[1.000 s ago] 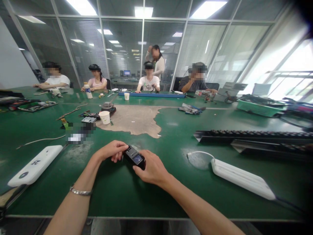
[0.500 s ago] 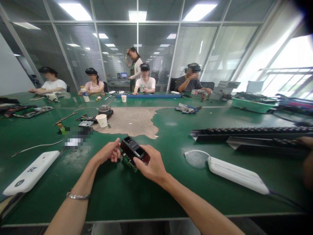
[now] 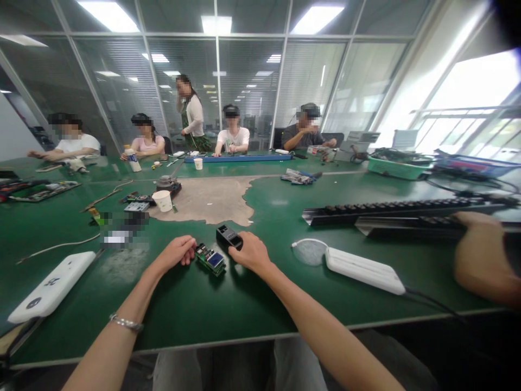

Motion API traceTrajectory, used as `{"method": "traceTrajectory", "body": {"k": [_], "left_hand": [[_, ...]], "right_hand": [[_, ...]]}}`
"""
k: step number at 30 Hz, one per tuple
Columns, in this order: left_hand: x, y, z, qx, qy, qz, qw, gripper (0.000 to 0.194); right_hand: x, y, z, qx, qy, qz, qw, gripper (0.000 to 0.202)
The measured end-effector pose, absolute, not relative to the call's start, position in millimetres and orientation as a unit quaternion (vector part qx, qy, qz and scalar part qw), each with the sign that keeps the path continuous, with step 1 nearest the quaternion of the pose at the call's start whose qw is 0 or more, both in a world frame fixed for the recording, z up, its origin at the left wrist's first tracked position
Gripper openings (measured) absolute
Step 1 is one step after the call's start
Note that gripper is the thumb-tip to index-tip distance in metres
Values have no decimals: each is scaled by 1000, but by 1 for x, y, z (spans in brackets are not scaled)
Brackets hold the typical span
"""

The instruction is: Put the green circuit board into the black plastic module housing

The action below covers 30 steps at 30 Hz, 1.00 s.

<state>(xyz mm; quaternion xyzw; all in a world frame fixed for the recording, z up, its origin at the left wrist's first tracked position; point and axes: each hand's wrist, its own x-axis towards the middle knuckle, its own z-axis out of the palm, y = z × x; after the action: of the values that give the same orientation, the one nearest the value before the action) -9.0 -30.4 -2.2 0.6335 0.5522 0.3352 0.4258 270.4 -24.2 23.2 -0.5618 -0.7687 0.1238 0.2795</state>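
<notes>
A green circuit board (image 3: pixel 210 259) with a small blue display sits over the green table, near its front edge. The curled fingers of my left hand (image 3: pixel 182 253) are closed at the board's left end; the exact contact is hidden. To the right of the board, my right hand (image 3: pixel 252 252) grips a black plastic housing (image 3: pixel 228 237) with rectangular openings in its face. Housing and board are apart, with a narrow gap between them.
A white power strip (image 3: pixel 52 286) lies left and another (image 3: pixel 364 270) right. Black metal channels (image 3: pixel 391 212) extend rightward, beside another person's arm (image 3: pixel 484 255). A paper cup (image 3: pixel 163 201) stands near a brown sheet (image 3: pixel 203 201). Several people sit across the table.
The black housing has come away from the circuit board and moved right with my right hand, uncovering the blue display. My left fingers have curled in more. The camera view has shifted right.
</notes>
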Motion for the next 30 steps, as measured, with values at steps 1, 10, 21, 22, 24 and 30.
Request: {"method": "traceTrajectory", "body": {"k": [1, 10, 21, 22, 24, 30], "left_hand": [[-9, -32, -3, 636, 551, 341, 418, 37], [-3, -45, -9, 608, 576, 450, 310, 36], [0, -49, 1, 611, 582, 446, 297, 33], [0, -49, 1, 612, 582, 446, 297, 32], [1, -48, 2, 613, 581, 444, 299, 33], [1, -47, 2, 615, 585, 434, 301, 37]], "right_hand": [[270, -24, 22, -561, -769, 123, 281, 37], [266, -27, 34, -494, -789, 160, 328, 26], [247, -55, 46, -378, -820, 169, 395, 29], [246, -55, 45, -374, -823, 169, 393, 30], [243, -57, 43, -362, -831, 169, 389, 30], [236, -67, 38, -363, -853, 131, 352, 46]]}}
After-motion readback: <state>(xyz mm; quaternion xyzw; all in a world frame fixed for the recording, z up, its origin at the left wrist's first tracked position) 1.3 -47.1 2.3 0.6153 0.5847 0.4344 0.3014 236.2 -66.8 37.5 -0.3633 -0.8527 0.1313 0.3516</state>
